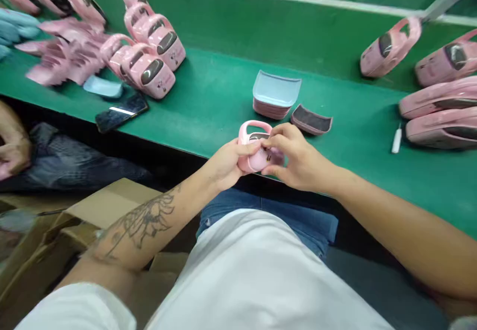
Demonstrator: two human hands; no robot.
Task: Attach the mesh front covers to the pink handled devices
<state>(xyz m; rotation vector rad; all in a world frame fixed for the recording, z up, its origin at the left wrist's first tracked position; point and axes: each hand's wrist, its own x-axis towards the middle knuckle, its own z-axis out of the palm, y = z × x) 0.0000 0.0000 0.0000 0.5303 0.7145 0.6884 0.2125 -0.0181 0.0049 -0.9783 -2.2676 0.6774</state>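
"What's the left hand (223,165) up to?"

"Grasping a pink handled case (258,161), fingers curled around it, right at the front edge of the green tabletop (208,116). The right hand (298,158) is closed on it too, fingertips (274,141) at its dark window."

"Could it slip?"

"I'd say so. Smooth plastic held that close to the edge could drop past it if either grip loosens."

"And the containers?"

"A stack of shallow pale-blue trays (276,95) sits just beyond the hands, with a dark-lined pink tray (311,120) beside it. A stray knuckle could tip that one. What's inside the case, I can't tell; the fingers hide it."
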